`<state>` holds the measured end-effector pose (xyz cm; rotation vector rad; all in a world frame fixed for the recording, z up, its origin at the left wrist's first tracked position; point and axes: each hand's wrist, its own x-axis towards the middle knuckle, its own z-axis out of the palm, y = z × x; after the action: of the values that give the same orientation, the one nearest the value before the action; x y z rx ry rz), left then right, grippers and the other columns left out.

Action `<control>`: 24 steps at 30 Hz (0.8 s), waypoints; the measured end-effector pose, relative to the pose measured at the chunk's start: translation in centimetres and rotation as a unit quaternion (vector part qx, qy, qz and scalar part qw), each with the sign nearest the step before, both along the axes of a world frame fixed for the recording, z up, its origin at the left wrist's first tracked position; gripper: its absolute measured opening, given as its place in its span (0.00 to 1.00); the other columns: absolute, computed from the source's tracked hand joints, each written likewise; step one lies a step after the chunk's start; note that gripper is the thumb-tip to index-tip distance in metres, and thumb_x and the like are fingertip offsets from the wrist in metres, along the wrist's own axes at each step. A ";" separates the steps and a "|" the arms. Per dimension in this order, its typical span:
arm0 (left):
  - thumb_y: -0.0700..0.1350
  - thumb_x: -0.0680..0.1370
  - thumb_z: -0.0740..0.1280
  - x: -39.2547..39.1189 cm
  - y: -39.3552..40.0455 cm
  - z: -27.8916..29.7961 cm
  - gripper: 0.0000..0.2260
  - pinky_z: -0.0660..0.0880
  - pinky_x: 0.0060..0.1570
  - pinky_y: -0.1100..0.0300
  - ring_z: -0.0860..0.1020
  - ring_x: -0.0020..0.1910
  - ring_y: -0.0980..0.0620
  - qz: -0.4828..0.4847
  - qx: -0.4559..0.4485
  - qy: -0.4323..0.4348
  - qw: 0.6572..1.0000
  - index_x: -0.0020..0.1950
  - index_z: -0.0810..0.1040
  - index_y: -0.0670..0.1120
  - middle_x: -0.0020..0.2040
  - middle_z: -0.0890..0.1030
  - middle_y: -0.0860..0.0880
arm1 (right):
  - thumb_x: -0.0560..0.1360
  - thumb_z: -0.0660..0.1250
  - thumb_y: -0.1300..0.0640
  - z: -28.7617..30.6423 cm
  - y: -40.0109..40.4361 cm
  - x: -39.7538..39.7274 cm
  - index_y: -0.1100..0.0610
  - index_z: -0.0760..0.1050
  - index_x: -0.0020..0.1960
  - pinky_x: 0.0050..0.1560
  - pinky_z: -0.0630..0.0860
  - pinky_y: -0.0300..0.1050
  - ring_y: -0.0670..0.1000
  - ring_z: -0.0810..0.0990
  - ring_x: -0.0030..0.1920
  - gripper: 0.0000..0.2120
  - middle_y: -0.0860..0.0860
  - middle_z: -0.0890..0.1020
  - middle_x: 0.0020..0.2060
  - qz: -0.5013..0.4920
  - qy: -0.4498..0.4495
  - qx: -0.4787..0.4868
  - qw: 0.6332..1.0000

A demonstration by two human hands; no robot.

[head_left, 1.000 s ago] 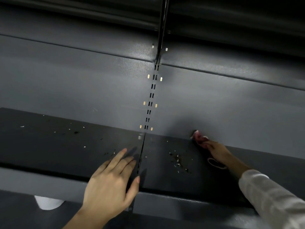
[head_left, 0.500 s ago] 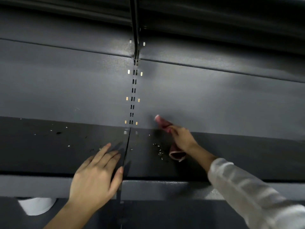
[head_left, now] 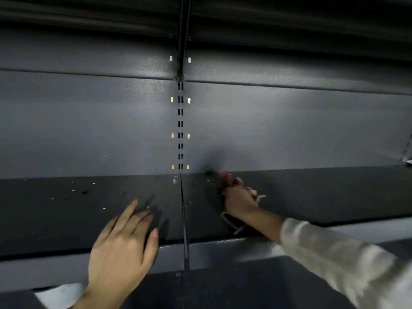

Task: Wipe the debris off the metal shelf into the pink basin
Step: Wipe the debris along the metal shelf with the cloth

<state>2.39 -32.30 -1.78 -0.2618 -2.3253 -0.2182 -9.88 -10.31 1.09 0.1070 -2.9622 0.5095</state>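
Note:
A dark metal shelf runs across the view, split by a seam in the middle. Small specks of debris lie scattered on its left half. My right hand is shut on a pinkish cloth and presses it against the shelf's back edge, just right of the seam. My left hand rests flat on the left half near the front lip, fingers spread, holding nothing. No pink basin is in view.
A grey back panel with a slotted upright rises behind the shelf. A shelf overhead limits height. A pale rounded object shows below the front lip at the lower left.
My right hand has swept the cloth leftward along the shelf toward the seam, over the debris pile on the right half, which no longer shows. My left hand stays flat in place.

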 end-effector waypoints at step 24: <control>0.56 0.80 0.45 -0.5 0.5 -0.1 0.31 0.66 0.46 0.62 0.70 0.61 0.55 0.006 -0.001 0.035 0.999 0.43 0.85 0.43 0.47 0.85 0.49 | 0.76 0.56 0.61 0.4 8.2 -10.7 0.61 0.73 0.61 0.66 0.67 0.51 0.61 0.70 0.65 0.16 0.60 0.73 0.65 -0.088 -0.004 -0.069 0.994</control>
<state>1.85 -31.82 -1.85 -0.2535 -2.2578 -0.1982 -20.60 -2.09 1.49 -0.1694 -2.8959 0.6890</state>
